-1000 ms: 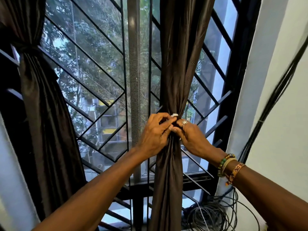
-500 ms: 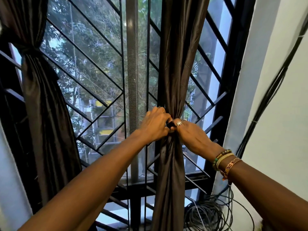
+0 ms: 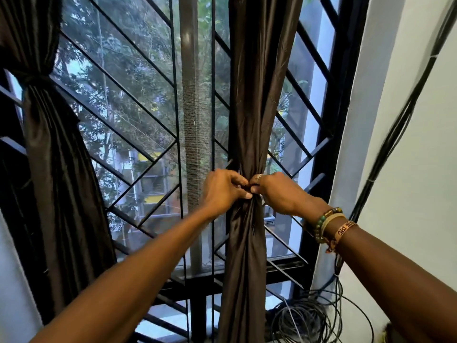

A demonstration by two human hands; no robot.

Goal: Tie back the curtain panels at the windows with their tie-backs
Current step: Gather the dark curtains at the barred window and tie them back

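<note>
A dark brown curtain panel hangs in front of the barred window, gathered into a narrow waist at mid height. My left hand and my right hand meet at that waist, fingers curled and pinching a dark tie-back between them. The tie-back is almost wholly hidden under my fingers. At the far left a second dark curtain panel hangs bunched, with a dark tie-back knotted around it high up.
Black diagonal window bars and a grey mesh strip fill the window between the panels. A white wall stands at the right with black cables running down it. A coil of cables lies on the sill corner.
My two hands have drawn closer together at the curtain's waist, and their fingers have curled tighter on the tie-back. The view has shifted slightly.
</note>
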